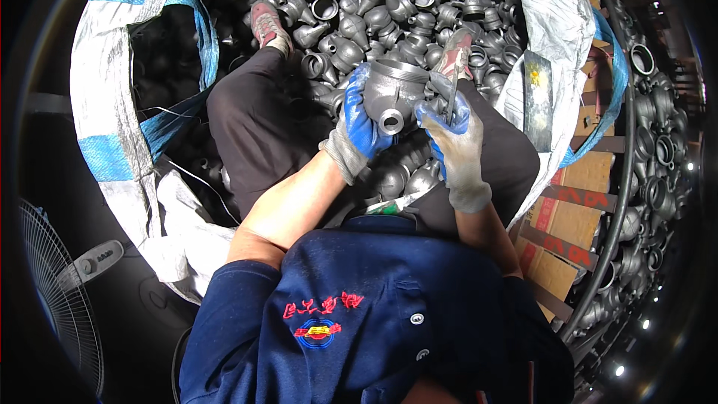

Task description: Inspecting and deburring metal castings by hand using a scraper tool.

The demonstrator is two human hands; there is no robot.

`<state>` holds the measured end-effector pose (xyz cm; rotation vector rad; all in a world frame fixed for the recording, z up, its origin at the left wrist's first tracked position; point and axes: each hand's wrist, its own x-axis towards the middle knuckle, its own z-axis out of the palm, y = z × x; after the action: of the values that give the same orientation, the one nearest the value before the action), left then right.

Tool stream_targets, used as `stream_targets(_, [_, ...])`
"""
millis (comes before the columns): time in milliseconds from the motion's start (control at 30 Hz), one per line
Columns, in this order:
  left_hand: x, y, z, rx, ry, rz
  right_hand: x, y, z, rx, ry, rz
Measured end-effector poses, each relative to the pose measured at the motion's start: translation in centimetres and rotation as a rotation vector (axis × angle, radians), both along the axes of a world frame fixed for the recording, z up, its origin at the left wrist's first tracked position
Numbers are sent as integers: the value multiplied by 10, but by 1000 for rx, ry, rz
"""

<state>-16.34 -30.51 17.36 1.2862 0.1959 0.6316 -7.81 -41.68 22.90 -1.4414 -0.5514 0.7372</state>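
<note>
A grey metal casting (396,91), round-bodied with a wide threaded-looking mouth and a small round side port, is held up between my knees. My left hand (356,121), in a blue-coated grey glove, is wrapped round its left side. On the other side, my right hand (458,133), gloved the same way, is closed round a thin, dark metal tool (452,96) standing nearly upright beside the casting. The tool's exact kind is not clear, and whether it touches the casting cannot be told. Below the casting, more castings (393,179) show between my thighs.
A heap of similar castings (351,26) surrounds my shoes, inside a white woven bulk bag (101,90) with blue straps. A fan (60,292) stands at the left. Cardboard (580,209) and more castings (654,194) lie behind a bent dark rail at the right.
</note>
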Motion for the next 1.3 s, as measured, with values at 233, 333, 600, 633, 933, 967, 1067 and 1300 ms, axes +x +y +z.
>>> stream_targets(233, [4,3,-4,-1252,-303,-236,7,0,-1,-38,58,49])
stream_targets(333, [5,7,-6,-1238,-273,-138,14,-10,-13,-41,126,32])
stream_targets(600, [1,12,12,-917,-150,100,8,-37,-16,-128,265,89])
stream_targets(633, [0,12,17,-887,-133,128,7,-35,-17,-218,147,42])
stream_targets(933, [-11,22,35,-745,-145,18,20,-49,-36,51,608,79])
stream_targets(967, [-11,23,36,-745,-144,16,22,-51,-40,96,674,82])
stream_targets(1067, [-11,22,37,-682,-131,3,29,-53,-50,154,777,99])
stream_targets(1300, [-13,23,41,-725,-138,-40,27,-52,-38,87,599,-133])
